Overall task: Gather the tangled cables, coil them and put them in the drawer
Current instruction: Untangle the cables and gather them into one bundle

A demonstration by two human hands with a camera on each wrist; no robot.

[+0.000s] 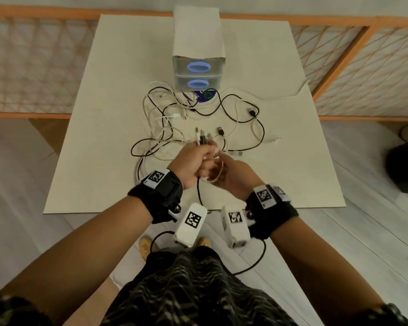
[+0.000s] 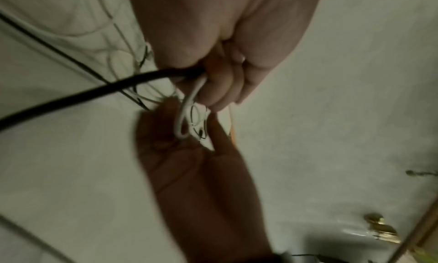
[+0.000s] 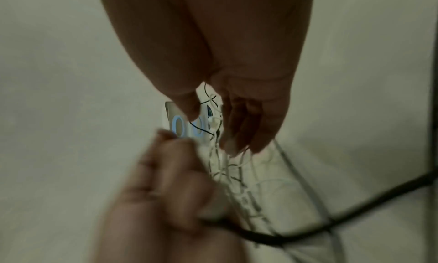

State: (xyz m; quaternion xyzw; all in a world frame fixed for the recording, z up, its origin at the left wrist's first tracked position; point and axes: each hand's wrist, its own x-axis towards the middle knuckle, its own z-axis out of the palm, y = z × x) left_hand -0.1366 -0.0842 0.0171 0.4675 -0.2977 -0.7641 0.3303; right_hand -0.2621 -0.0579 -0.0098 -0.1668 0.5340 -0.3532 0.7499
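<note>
Left hand [image 1: 193, 158] grips cable ends [image 1: 201, 137], right hand [image 1: 233, 175] relaxed (disc [image 1: 206, 96] fronts drawer unit [image 1: 198, 74]).

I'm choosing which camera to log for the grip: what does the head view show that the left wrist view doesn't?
Only the head view shows the drawer unit, both drawers closed, and most cables still sprawled on the mat. Only the left wrist view shows the left hand's fingers curled round a black cable and a white loop. Both show the right hand meeting it.
</note>
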